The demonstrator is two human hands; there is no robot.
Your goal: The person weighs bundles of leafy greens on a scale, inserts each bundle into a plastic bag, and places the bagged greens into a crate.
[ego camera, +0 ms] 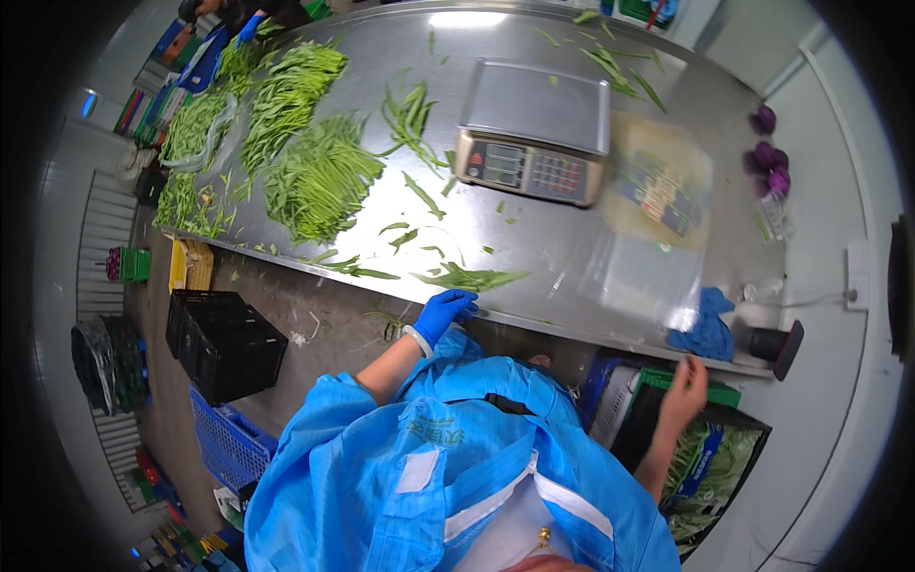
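My left hand (447, 312), in a blue glove with a pale bracelet at the wrist, is at the front edge of the steel table (529, 239), just below loose green leaves (475, 277). Its fingers are partly bent, and whether it holds anything is unclear. Bare and slightly blurred, my right hand (688, 386) is near the table's right front corner, below a crumpled blue glove or cloth (706, 325). No object shows in it. A digital weighing scale (532, 132) stands mid-table, with clear plastic bags (658, 207) to its right. Bunched leafy greens (322, 179) lie to the left.
Black crates (229, 343) and a blue basket (232, 436) stand on the floor at left. A crate of bagged greens (708, 472) is at lower right. Purple onion-like vegetables (770, 161) lie by the right wall. Another person's gloved hand (250, 28) is among greens at far left.
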